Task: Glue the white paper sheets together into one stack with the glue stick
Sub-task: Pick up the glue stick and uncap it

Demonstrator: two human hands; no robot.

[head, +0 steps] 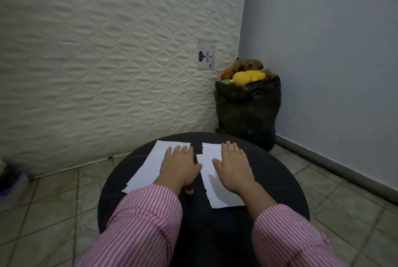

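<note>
White paper sheets (150,167) on a black round surface (275,172). Red and white glue stick (189,189). Pink and white striped sleeves (148,219). Cream mattress (107,62) with a diamond pattern. Pale blue wall (333,51). Black bag (247,111) far right, yellow toy (247,77) on top. Grey-green floor tiles (53,202).

Matt white paper sheets (150,165) lie on a dark, smooth table (280,180), beside a quilted cloth mattress (107,62) and glossy black plastic bag (247,111).

Both hands lie flat, left (179,162) and right (233,164), on separate paper sheets (148,169); glue stick (189,189) between.
</note>
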